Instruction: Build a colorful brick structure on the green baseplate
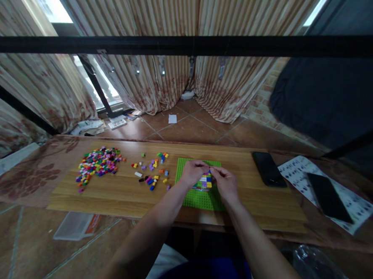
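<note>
A green studded baseplate [203,200] lies on the wooden board. On it stands a low block of toy bricks [205,181] in yellow, white, blue, purple and green. My left hand [194,172] reaches over the upper left of the block, its fingers closed at the top edge. From the right, my right hand [226,182] meets it there, with thumb and finger pinched together. The fingertips of both hands nearly touch. Whatever they pinch is too small and too covered to make out.
Left on the wooden board [254,211] lie a large heap of bricks [101,161] and several loose bricks [153,181]. A black phone [268,169] lies at right, beside a printed sheet [297,172] under a second dark device [329,198]. A black bar [174,45] crosses beyond.
</note>
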`<state>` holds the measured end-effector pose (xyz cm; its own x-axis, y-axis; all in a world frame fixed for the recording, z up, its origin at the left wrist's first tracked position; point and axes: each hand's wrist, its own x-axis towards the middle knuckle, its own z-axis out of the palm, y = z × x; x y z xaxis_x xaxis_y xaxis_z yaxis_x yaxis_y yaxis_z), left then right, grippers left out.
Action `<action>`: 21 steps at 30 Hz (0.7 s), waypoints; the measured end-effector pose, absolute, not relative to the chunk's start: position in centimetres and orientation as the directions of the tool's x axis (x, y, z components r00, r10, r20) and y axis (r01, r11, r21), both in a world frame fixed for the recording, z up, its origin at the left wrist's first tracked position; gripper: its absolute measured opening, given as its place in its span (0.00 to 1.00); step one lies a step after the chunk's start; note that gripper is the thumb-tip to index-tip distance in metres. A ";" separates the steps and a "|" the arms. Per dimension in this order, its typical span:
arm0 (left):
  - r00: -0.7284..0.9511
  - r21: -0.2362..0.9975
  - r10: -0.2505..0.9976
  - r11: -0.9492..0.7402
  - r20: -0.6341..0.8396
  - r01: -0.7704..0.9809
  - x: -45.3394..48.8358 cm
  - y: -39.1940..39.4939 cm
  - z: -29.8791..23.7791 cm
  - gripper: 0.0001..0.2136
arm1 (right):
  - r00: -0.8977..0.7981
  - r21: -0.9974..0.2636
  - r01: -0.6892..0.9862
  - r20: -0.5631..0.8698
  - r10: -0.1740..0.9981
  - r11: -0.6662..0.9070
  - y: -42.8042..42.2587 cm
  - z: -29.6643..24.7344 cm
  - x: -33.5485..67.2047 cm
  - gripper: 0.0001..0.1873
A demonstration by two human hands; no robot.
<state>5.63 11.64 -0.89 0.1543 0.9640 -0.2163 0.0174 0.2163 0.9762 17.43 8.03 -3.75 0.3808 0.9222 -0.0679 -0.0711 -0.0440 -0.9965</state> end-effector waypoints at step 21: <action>0.084 0.992 0.994 0.085 -0.077 -0.098 3.7 6.6 -3.8 0.31 | 0.225 -0.997 -0.031 -0.071 0.972 -0.066 5.1 -4.8 14.8 0.37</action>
<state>3.73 6.58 -3.85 0.0842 0.9935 -0.0766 -0.0985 0.0848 0.9915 14.80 5.07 -4.84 0.2255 0.9717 -0.0711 -0.0310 -0.0658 -0.9974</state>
